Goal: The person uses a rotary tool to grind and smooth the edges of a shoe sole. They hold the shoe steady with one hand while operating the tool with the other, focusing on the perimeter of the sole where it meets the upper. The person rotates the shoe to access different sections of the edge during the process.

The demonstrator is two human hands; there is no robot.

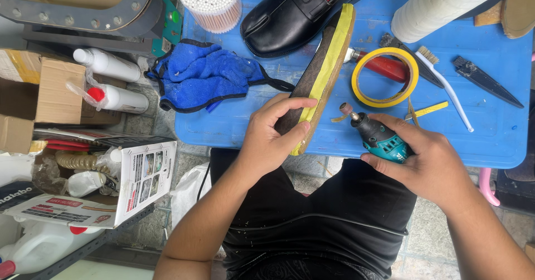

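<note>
Left hand point(271, 138) clamps one shoe sole point(323, 73), yellow tape along its edge, near end held at the front edge of the blue table point(234, 129). Right hand point(426, 160) wraps one teal rotary tool point(374, 136), bit near the sole. Also on table: one black shoe point(295, 12), one blue cloth point(206, 73), one yellow tape roll point(385, 77), one white brush point(446, 85).

Sole point(326, 68) at frame centre, on the table point(501, 140), shoe point(295, 12) above it. Cloth point(206, 73) to its left, tape roll point(385, 77) to its right, brush point(446, 85) further right. Boxes point(50, 90) far left.
</note>
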